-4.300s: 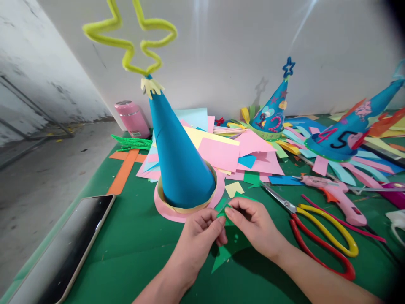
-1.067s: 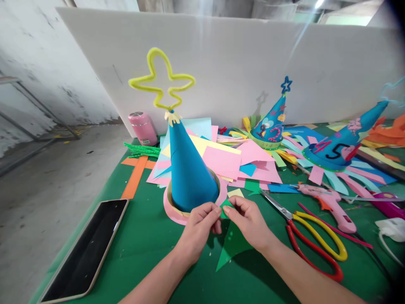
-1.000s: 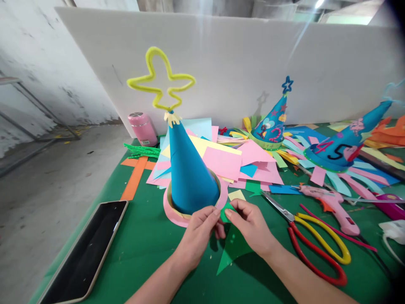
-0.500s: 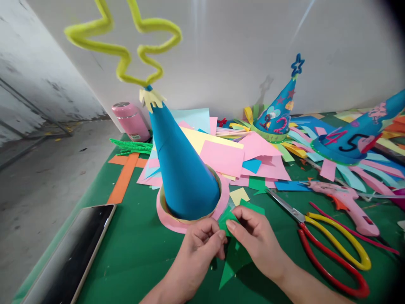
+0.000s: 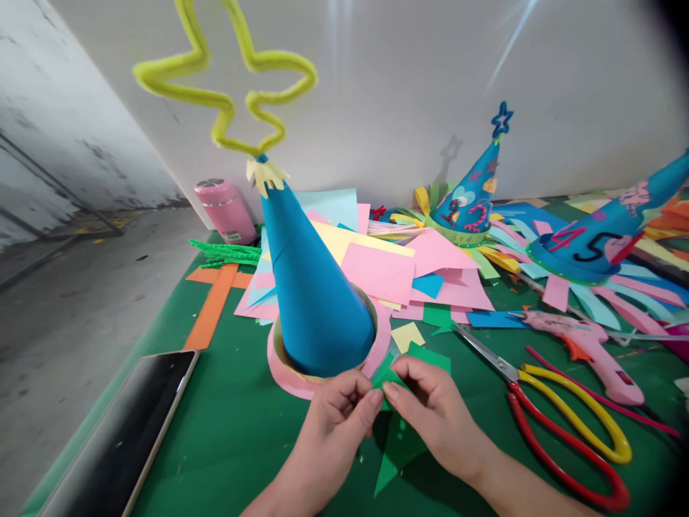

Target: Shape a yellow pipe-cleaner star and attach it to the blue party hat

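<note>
Between my two hands is a small piece of green paper [image 5: 383, 373]. My left hand [image 5: 341, 424] pinches its lower left side, the thumb against the bent fingers. My right hand [image 5: 433, 402] grips its right side with thumb and forefinger. The fingertips of both hands nearly touch and hide part of the paper. Just behind them stands a blue paper cone hat [image 5: 320, 287] with a pink brim [image 5: 291, 384], a cream fringed collar [image 5: 266, 176] and a yellow pipe-cleaner star [image 5: 229, 136] on its tip. More green paper scraps [image 5: 398, 452] lie under my hands.
Scissors [image 5: 509, 370] with red and yellow handles and a pink glue gun [image 5: 592, 341] lie at right. A phone [image 5: 129, 424] lies at left. Behind are coloured paper sheets [image 5: 380, 271], a pink flask [image 5: 226, 210] and two decorated hats [image 5: 468, 201], [image 5: 589, 248].
My left hand has closed in on the green paper, and its thumb now meets my right fingertips. The view has tilted slightly, shifting the hat's star down and right.
</note>
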`<state>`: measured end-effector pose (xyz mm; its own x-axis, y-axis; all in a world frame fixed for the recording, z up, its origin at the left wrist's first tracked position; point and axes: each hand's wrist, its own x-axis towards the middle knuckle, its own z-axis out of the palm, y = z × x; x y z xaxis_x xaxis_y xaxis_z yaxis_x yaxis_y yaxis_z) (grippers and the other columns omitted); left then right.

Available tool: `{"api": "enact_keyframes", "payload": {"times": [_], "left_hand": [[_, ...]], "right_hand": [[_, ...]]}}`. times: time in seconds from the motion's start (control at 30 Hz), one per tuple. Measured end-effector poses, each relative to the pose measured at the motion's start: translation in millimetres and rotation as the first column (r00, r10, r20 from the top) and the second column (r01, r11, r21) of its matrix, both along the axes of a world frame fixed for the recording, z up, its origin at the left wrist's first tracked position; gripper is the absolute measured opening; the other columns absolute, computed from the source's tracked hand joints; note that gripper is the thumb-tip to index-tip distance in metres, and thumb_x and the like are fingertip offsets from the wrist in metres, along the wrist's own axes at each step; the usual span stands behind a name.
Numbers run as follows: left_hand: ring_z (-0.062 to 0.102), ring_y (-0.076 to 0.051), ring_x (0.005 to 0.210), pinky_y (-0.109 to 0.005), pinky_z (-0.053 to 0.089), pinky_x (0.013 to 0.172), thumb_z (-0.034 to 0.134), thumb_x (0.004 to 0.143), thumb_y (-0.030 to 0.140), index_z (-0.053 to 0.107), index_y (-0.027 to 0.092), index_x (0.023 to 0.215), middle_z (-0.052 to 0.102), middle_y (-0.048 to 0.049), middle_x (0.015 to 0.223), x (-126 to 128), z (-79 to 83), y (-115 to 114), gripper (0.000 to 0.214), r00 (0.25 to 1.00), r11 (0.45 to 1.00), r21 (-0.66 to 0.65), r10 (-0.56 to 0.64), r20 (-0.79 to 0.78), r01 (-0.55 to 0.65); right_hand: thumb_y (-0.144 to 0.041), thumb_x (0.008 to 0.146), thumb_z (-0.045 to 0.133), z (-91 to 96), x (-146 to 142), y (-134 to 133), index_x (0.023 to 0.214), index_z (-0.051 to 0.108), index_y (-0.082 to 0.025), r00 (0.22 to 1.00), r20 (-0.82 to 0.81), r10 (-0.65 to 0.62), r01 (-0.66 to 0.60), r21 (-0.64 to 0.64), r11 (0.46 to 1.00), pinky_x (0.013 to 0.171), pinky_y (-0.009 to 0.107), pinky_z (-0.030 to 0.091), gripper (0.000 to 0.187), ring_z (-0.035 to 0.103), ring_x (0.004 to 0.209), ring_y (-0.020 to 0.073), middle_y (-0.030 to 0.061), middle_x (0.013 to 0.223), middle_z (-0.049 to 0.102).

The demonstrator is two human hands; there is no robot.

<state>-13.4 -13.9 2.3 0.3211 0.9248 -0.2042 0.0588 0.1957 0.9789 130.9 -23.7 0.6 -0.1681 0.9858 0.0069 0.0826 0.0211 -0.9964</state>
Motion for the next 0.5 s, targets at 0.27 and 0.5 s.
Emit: {"api": "enact_keyframes", "payload": {"times": [0.27,0.5], "left_hand": [[0.032,-0.009,0.047,-0.022,0.025,0.045,0.049,0.078,0.029,0.042,0.019,0.055,0.034,0.006,0.05,0.1,2.8,-9.1,0.026,0.99,0.986,0.163,0.06,-0.131,-0.039],[0.04,-0.011,0.051,-0.023,0.031,0.052,0.046,0.081,0.027,0.045,0.018,0.052,0.043,0.0033,0.05,-0.6,4.2,-5.7,0.031,0.99,0.982,0.191,0.035,-0.136,-0.009]], "right_hand": [[-0.022,0.079,0.05,1.5,-4.2,-2.3,0.062,0.046,-0.017,0.99,-0.138,0.019,-0.019,0.0,1.0,0.048,0.02,0.03,0.018,0.033,0.052,0.0086,-0.0051,0.057,0.038],[-0.023,0.079,0.049,-0.1,-2.4,-2.0,0.063,0.046,-0.018,0.999,0.035,-0.035,0.032,0.082,0.996,0.05,0.021,0.032,0.018,0.036,0.053,0.0098,-0.0041,0.057,0.039]]}}
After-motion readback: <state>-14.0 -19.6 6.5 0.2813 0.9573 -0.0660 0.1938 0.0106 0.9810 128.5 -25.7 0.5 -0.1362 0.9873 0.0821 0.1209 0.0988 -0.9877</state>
